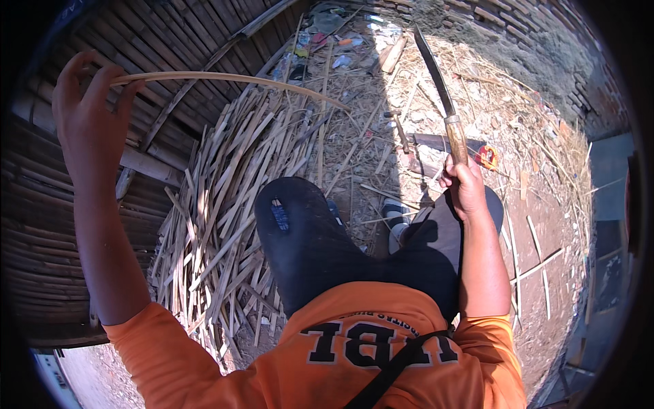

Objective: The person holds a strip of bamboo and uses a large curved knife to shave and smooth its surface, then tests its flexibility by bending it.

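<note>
Raised at the upper left, my left hand [92,102] pinches one end of a thin bamboo strip [225,77]. The strip bows gently to the right, its far end over the littered ground. On the right, above my knee, my right hand [465,184] is wrapped round the wooden handle of a machete [434,71]. Its long dark blade points up and away, apart from the strip. A large pile of split bamboo strips [225,184] lies on the ground left of my legs.
A bamboo slat wall [48,204] rises close on the left. Brick walling [524,31] stands at the back right. Wood shavings [490,88] and scraps cover the ground ahead. A hammer-like tool [400,131] and a red-and-yellow round object [487,157] lie beyond my knees. Loose strips [538,266] lie at right.
</note>
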### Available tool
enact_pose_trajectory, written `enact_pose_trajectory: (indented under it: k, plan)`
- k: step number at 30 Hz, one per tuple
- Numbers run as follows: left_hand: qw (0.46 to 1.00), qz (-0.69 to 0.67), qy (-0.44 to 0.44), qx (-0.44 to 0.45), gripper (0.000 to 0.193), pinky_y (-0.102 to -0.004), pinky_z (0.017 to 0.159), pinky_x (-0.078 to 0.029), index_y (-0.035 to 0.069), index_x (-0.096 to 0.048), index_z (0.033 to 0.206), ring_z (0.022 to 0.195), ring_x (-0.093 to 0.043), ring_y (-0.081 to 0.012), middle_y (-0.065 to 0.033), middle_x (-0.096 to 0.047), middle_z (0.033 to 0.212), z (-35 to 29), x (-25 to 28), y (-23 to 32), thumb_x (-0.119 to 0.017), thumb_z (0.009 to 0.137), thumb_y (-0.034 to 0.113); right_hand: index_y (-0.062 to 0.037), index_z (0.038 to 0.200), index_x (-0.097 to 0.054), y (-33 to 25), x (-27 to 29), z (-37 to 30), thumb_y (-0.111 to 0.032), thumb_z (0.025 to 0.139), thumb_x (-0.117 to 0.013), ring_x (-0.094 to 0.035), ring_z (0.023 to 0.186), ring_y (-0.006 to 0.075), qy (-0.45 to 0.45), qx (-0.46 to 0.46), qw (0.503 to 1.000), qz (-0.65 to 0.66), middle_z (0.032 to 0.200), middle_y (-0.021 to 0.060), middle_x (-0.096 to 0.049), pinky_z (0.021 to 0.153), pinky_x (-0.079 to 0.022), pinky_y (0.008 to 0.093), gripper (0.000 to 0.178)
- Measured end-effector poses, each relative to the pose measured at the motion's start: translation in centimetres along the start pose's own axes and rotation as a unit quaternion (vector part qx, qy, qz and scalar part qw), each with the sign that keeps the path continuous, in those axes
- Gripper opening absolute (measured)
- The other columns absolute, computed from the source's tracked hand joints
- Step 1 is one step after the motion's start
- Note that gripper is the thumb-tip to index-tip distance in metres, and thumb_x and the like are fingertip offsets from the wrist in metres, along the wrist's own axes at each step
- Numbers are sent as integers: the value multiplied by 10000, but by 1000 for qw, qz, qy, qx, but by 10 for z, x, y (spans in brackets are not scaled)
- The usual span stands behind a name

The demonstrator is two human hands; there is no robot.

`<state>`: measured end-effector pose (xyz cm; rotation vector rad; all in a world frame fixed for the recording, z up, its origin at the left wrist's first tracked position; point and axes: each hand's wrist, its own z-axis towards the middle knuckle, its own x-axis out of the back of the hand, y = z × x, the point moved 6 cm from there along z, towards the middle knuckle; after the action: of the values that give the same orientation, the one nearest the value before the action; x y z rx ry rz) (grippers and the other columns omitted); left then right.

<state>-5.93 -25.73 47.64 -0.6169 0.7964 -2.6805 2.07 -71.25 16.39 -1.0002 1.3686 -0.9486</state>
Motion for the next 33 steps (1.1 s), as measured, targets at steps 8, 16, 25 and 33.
enact_pose_trajectory:
  k: [8,16,25,33]
  plan:
    - [722,-601,124,319,550,-342,962,-550,6,-536,1344,1131,-641,-187,-129,-662,1217,21,-30,1,-802,892,171,-40,839,-553,-1,15,-2,-60,836,-521,-474,597,116,6,28,998,-56,740,26,-515,564,-433,284,38]
    - [448,-759,265,392,322,-343,912,-542,18,-559,1208,966,-643,-196,-92,-653,1046,30,-59,56,-658,999,242,-33,853,-563,-6,17,-4,-56,831,-544,-486,600,114,4,43,999,-31,734,19,-521,569,-436,280,37]
    - [524,-790,210,240,333,-285,855,-466,50,-573,1180,860,-559,-115,-11,-626,920,97,-72,142,-597,1037,349,-42,895,-554,-49,-2,-21,-117,908,-571,-459,582,86,34,112,991,-59,717,1,-496,534,-419,257,77]
    - [481,-836,138,225,301,-305,907,-505,43,-620,1210,977,-613,-132,-29,-646,1008,133,-71,192,-558,1061,297,-41,949,-540,-174,-104,-70,-423,1013,-594,-403,553,77,-108,215,970,-41,702,-6,-443,517,-383,246,391]
